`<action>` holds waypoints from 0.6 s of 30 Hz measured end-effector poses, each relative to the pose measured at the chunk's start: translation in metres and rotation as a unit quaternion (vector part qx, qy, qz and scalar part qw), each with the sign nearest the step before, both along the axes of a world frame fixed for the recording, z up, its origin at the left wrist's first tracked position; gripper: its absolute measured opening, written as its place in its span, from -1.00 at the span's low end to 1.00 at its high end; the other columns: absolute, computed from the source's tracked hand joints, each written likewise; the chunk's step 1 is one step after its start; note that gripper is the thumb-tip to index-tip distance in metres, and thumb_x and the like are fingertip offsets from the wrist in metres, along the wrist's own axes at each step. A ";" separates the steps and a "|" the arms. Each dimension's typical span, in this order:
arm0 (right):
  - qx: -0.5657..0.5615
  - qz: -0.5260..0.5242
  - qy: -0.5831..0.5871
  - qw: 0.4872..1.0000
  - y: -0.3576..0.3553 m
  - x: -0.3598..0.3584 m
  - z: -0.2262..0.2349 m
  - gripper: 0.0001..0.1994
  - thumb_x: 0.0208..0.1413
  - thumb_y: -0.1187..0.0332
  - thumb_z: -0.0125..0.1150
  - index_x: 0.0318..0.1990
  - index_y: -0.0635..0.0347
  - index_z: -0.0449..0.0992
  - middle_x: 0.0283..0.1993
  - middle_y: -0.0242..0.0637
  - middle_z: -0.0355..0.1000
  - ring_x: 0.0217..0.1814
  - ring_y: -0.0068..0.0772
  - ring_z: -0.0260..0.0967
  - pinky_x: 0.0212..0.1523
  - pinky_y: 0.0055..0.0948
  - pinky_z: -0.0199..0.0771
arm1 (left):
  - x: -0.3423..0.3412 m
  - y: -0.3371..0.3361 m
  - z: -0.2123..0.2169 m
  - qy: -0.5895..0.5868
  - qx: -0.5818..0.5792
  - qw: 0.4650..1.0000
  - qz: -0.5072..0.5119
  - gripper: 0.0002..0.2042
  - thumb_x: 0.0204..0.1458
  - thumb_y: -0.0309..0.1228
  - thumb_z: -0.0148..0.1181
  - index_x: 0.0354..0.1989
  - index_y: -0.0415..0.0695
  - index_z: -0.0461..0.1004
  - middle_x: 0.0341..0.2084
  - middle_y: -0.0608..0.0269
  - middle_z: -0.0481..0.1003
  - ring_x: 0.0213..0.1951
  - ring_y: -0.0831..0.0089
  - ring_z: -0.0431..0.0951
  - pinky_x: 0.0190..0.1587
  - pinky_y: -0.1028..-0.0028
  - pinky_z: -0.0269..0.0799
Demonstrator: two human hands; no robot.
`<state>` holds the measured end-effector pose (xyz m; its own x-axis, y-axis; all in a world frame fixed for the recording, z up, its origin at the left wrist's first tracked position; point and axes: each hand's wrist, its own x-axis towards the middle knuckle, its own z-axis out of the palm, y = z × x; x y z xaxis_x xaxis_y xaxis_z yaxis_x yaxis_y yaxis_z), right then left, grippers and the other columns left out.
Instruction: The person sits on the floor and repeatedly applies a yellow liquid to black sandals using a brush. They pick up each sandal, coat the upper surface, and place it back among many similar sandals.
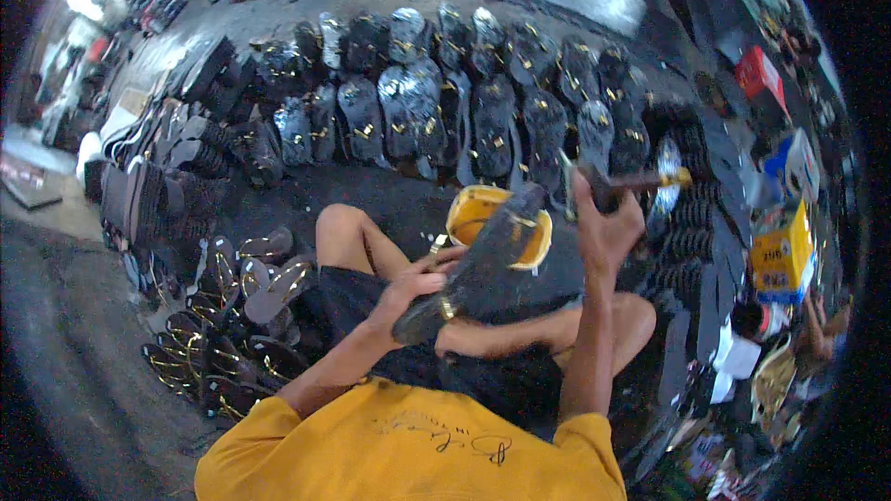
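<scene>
A dark sandal sole (501, 246) with gold strap ends slants in front of my lap. My left hand (422, 283) is closed around its near left side. Behind the sole stands a yellow tub (462, 207), partly covered by it; what lies inside is unclear. Raised to the right of the tub, my right hand (610, 223) grips a brown-handled tool (631, 183) with a metal end. Blur hides the tool's exact kind. The tool and the sole are apart.
Rows of dark soles (408, 107) with gold strap pieces lie ahead. Finished-looking sandals (218, 343) with gold straps heap at my left. Stacked soles (696, 223) stand at my right, beside a yellow box (780, 250). Another person's arm (817, 334) shows at far right.
</scene>
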<state>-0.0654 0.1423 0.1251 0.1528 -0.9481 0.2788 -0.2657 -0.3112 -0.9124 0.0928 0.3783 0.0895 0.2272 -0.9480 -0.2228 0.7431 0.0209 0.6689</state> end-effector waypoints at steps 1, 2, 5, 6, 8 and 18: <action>0.005 -0.007 -0.029 1.000 0.003 0.001 -0.011 -0.73 0.14 0.30 0.50 -0.17 0.35 0.67 -0.31 -0.40 0.61 -0.33 -0.62 0.45 -0.25 -0.48 0.48 | 0.017 0.012 0.006 0.010 -0.027 0.999 0.028 -0.35 0.11 -0.21 0.30 0.36 -0.23 0.32 0.12 0.10 0.55 0.13 0.35 0.57 0.18 0.24 0.53; 0.039 -0.003 -0.027 0.999 0.003 -0.006 -0.026 -0.73 0.14 0.30 0.49 -0.16 0.35 0.67 -0.30 -0.40 0.61 -0.31 -0.62 0.45 -0.23 -0.49 0.47 | 0.036 0.011 0.015 -0.049 -0.016 0.995 0.088 -0.41 0.15 -0.22 0.27 0.32 -0.20 0.35 0.10 0.12 0.56 0.09 0.34 0.59 0.17 0.22 0.54; 0.096 0.005 -0.049 0.994 0.015 -0.010 -0.050 -0.76 0.12 0.32 0.50 -0.15 0.30 0.69 -0.26 -0.35 0.64 -0.29 -0.56 0.50 -0.19 -0.45 0.52 | 0.143 -0.047 0.051 -0.232 0.031 0.940 0.248 -0.61 0.27 -0.28 0.17 0.23 -0.13 0.44 0.04 0.19 0.59 -0.03 0.32 0.64 0.13 0.18 0.55; 0.108 0.014 -0.061 0.992 0.021 -0.007 -0.051 -0.77 0.12 0.33 0.50 -0.15 0.28 0.69 -0.25 -0.33 0.66 -0.28 -0.54 0.53 -0.17 -0.44 0.55 | 0.173 -0.068 0.045 -0.206 0.042 0.944 0.256 -0.68 0.30 -0.33 0.12 0.18 -0.11 0.46 -0.01 0.19 0.60 -0.07 0.32 0.65 0.10 0.19 0.56; 0.156 -0.002 0.003 0.988 0.035 -0.007 -0.043 -0.72 0.12 0.29 0.50 -0.10 0.29 0.67 -0.18 -0.28 0.65 -0.20 -0.48 0.54 -0.09 -0.40 0.54 | 0.247 -0.101 -0.007 -0.134 0.065 0.959 0.239 -0.70 0.29 -0.42 0.10 0.17 -0.15 0.47 -0.04 0.17 0.60 -0.08 0.33 0.64 0.05 0.24 0.57; 0.221 -0.085 0.164 0.958 0.051 -0.010 -0.046 -0.45 0.27 0.04 0.33 0.12 0.44 0.54 0.11 -0.07 0.54 0.10 -0.24 0.46 0.19 -0.27 0.42 | 0.282 -0.079 -0.129 -0.231 0.197 0.903 0.306 -0.67 0.23 -0.40 0.23 0.12 -0.28 0.54 -0.07 0.10 0.63 -0.05 0.23 0.64 0.03 0.27 0.59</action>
